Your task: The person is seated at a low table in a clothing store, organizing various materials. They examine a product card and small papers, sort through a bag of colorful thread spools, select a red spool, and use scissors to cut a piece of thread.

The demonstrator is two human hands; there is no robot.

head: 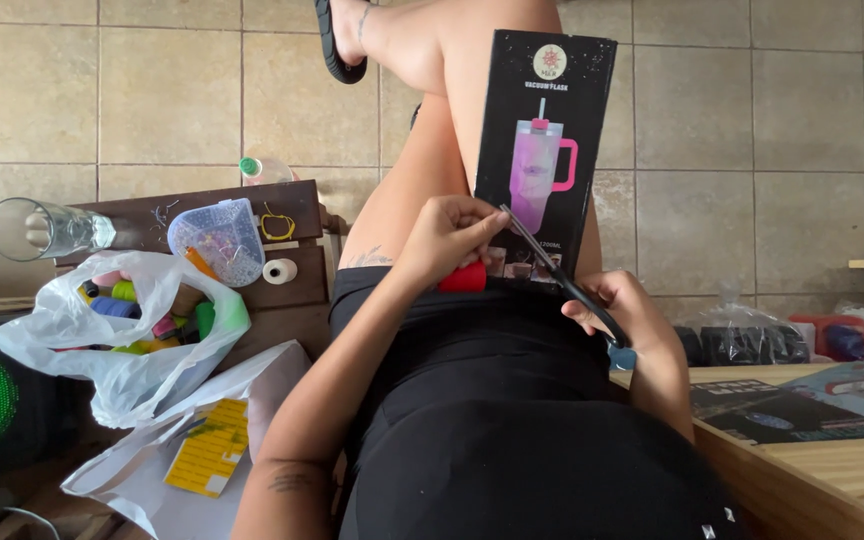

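My left hand (449,235) rests on my lap and pinches a small red object (463,277), fingers curled at the bottom edge of a tall black box (548,150) that pictures a pink tumbler. The box stands upright against my crossed leg. My right hand (628,312) grips the black handles of a pair of scissors (552,268). The blades point up and left, and their tip lies just by my left fingers in front of the box.
To the left, a white plastic bag (117,335) holds several coloured spools. Behind it a dark wooden stand (282,290) carries a clear glass (47,228), a clear plastic tub (220,238) and a white spool (279,271). A wooden table (832,470) with dark boxes stands at right.
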